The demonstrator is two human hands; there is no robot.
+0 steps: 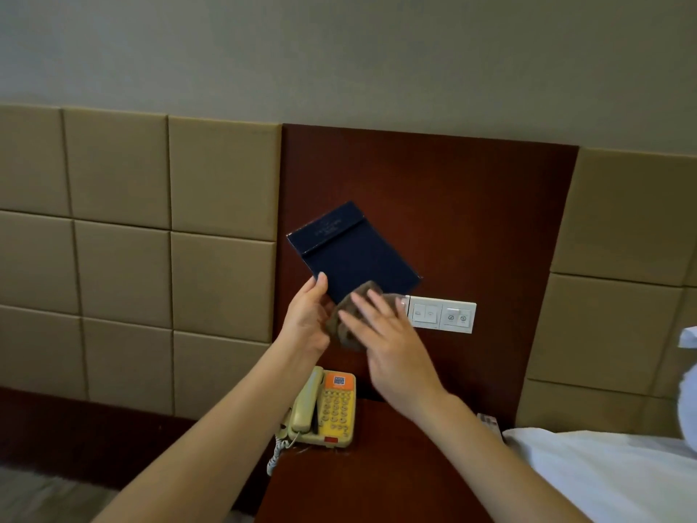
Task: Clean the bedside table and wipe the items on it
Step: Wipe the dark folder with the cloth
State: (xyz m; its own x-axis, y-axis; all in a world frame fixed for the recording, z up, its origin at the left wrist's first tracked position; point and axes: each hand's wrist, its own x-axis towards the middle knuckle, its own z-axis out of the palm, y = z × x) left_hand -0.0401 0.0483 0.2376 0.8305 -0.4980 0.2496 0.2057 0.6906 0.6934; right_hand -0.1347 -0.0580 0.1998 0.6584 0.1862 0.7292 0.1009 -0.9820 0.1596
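Nearest: bedside table (377,477) bearing a yellow telephone (326,407). Above it, in the air: right hand (390,335), fingers straight and spread, pressing a brown cloth (347,328) against the lower end of a dark blue folder (350,252); left hand (307,322) gripping that folder's lower left edge. Behind: white switch panel (443,315) on wood.

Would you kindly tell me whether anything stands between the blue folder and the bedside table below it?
The telephone sits at the back left of the bedside table, below the blue folder held by the left hand. The wood to its right looks free, though the right hand, pressing the cloth to the folder, hides part.
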